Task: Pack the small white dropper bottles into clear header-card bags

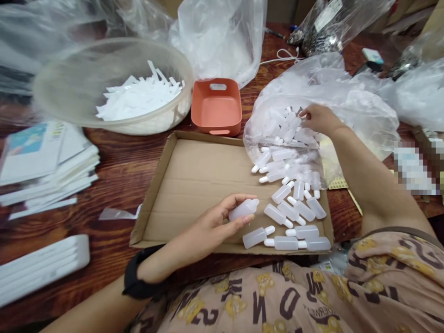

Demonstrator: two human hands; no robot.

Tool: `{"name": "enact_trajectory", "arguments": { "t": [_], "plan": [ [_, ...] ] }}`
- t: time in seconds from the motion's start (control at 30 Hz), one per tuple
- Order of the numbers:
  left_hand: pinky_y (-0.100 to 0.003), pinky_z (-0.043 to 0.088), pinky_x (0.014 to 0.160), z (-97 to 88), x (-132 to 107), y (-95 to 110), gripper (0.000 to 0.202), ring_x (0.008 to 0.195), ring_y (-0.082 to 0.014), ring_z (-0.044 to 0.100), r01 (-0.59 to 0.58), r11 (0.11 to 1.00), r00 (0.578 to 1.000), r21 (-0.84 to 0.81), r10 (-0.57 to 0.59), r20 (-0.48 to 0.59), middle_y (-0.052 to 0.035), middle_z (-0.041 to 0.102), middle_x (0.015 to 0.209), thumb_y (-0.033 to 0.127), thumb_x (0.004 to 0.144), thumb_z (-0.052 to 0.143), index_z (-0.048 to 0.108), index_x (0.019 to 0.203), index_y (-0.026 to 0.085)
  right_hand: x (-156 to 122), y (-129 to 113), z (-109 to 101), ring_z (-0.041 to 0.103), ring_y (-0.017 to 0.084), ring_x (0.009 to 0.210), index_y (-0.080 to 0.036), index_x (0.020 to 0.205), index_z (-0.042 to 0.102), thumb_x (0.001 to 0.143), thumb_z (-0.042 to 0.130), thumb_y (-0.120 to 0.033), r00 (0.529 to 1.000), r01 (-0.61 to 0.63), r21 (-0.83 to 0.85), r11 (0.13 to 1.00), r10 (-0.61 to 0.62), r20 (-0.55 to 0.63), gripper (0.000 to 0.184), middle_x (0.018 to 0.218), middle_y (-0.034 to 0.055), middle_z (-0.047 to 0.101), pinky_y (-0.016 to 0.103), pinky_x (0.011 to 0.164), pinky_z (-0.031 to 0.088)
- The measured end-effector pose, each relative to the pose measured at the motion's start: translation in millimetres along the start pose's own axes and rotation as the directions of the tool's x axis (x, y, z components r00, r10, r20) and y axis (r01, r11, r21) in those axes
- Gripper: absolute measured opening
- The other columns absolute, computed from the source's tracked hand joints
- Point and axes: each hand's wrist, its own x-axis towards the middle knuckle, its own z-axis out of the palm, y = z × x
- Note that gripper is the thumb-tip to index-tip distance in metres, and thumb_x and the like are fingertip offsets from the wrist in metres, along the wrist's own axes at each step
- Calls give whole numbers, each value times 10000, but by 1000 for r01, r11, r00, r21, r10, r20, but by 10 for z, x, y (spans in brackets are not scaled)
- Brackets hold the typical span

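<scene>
My left hand (217, 222) is closed around a small translucent squeeze bottle (243, 209), its narrow tip pointing right, low over the cardboard tray (187, 185). Up at the clear plastic bag (360, 101), my right hand (321, 119) has its fingers pinched together against the bag and its bottles; what is between the fingertips is hidden. The bag rests partly on the tray's right side. Many similar bottles with white caps spill from it, and several capped bottles (286, 243) lie loose at the tray's front right.
Behind the tray stands an orange basket (216, 111). A large round bowl (114, 122) holds white strips at the back left. Stacked cards (48, 162) and a white ridged object (45, 268) lie on the left. More plastic bags (222, 37) line the back.
</scene>
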Motion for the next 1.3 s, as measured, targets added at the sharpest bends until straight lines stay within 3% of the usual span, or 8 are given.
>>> {"name": "enact_trajectory", "arguments": {
  "t": [0.13, 0.2, 0.33, 0.57, 0.83, 1.1, 1.2, 1.3],
  "plan": [
    [-347, 511, 947, 20, -71, -34, 493, 1042, -195, 628, -26, 998, 1000, -50, 26, -1, -79, 673, 1302, 558, 1044, 634, 542, 1422, 256, -627, -243, -114, 721, 222, 981, -296, 1296, 742, 1041, 688, -364, 995, 56, 216, 975, -37, -89, 270, 1125, 54, 792, 511, 1034, 586],
    [-345, 510, 938, 43, -107, -41, 466, 1079, -201, 632, -37, 998, 999, -55, 38, 20, -78, 673, 1326, 578, 1054, 623, 562, 1387, 259, -1106, -470, -94, 738, 239, 950, -315, 1158, 798, 971, 759, -319, 961, 265, 502, 823, -182, -208, 191, 1100, 43, 799, 504, 941, 627],
    [-342, 501, 981, 102, -167, -8, 409, 1178, -207, 648, -87, 995, 993, -43, 90, 76, -60, 673, 1371, 534, 1074, 614, 567, 1381, 269, -2082, -969, 55, 777, 208, 948, -333, 1064, 831, 941, 806, -255, 923, 383, 707, 595, -271, -272, 148, 1039, 17, 814, 385, 834, 659],
    [-368, 496, 1058, 176, -263, 11, 351, 1203, -222, 677, -196, 979, 975, 48, 189, 120, -63, 699, 1363, 463, 1088, 586, 543, 1362, 248, -2791, -1397, 474, 801, 180, 860, -359, 998, 795, 900, 887, -254, 957, 290, 934, 210, -33, -290, 170, 919, -33, 819, 353, 795, 710],
    [-380, 487, 1160, 238, -347, -64, 298, 1335, -234, 660, -322, 941, 944, 109, 309, 119, -102, 668, 1470, 414, 1127, 521, 492, 1366, 238, -2918, -1478, 534, 800, 205, 899, -375, 972, 787, 944, 792, -149, 920, 392, 874, 286, -104, -379, 228, 887, -25, 808, 406, 856, 696],
    [-442, 510, 1165, 231, -291, -235, 342, 1345, -282, 669, -445, 814, 890, 374, 446, 89, -146, 696, 1427, 442, 1137, 482, 520, 1392, 217, -2915, -1477, 614, 807, 207, 893, -380, 892, 845, 954, 767, -171, 889, 458, 792, 403, -198, -413, 232, 905, 2, 818, 382, 817, 696],
    [-457, 514, 1141, 151, -227, -228, 358, 1282, -290, 688, -364, 841, 931, 400, 347, 116, -120, 720, 1372, 494, 1126, 484, 566, 1360, 237, -2691, -1302, 540, 814, 199, 857, -343, 930, 855, 961, 764, -196, 895, 413, 811, 415, -351, -276, 175, 903, 3, 835, 350, 774, 688],
    [-426, 518, 1100, 82, -149, -188, 389, 1238, -271, 685, -237, 924, 971, 302, 230, 59, -101, 711, 1365, 536, 1098, 532, 569, 1354, 246, -2332, -1031, 396, 807, 206, 889, -311, 1053, 839, 985, 755, -266, 910, 393, 723, 568, -356, -215, 117, 973, 17, 847, 363, 807, 674]
  ]
}}
